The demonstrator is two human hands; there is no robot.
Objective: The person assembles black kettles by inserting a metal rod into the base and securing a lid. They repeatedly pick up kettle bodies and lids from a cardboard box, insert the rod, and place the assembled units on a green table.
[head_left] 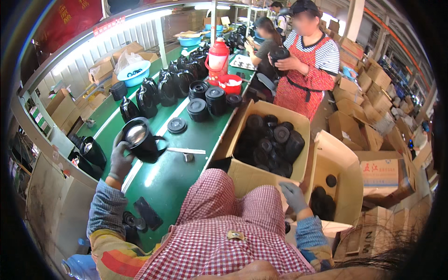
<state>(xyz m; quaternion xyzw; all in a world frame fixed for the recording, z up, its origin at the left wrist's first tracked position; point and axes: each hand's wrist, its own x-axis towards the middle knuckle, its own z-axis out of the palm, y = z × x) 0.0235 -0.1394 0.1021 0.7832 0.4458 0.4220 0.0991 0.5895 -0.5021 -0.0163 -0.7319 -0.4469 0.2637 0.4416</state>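
My left hand (121, 161), in a grey glove, holds a black jug (145, 148) tilted over the green work table. Its shiny metal inside faces up and its handle points right. Under and beyond the jug lie a white strip (186, 150), a small dark brush-like piece (188, 157) and a flat black lid (177, 125). My right hand (294, 197), also gloved, is low on the right with its fingers stretched out, seemingly empty. It is beside a cardboard box (254, 179) full of black round parts and a second box (343, 163) with fewer of them.
Black jugs (167, 88) and stacked black lids (197, 110) stand along the green table (158, 172). Beyond are a red-and-white thermos (217, 58), a red tub (230, 84) and a blue basin (134, 73). A phone (148, 213) lies near my left arm. A co-worker (305, 65) stands past the boxes.
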